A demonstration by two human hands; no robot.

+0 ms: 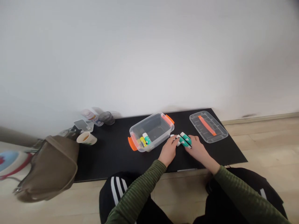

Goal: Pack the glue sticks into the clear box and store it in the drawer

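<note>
Several green glue sticks (183, 141) with white ends lie side by side on the black table, between my two hands. My left hand (169, 151) has its fingers bent against the left end of the group, partly hiding a white-ended stick. From the right, my right hand (196, 148) grips the group, with thumb and fingers at the outer green stick. Just left of my hands stands a clear plastic box (161, 141) without its lid. Inside its left end lie a green and white glue stick (146, 138) and a yellow stick (143, 142).
The clear lid (219, 129) with an orange handle lies at the table's right end. A paper cup (87, 138) with amber liquid, a dark glass (106, 118) and a bottle (91, 116) stand on the left. A brown bag (51, 168) sits at the table's left end.
</note>
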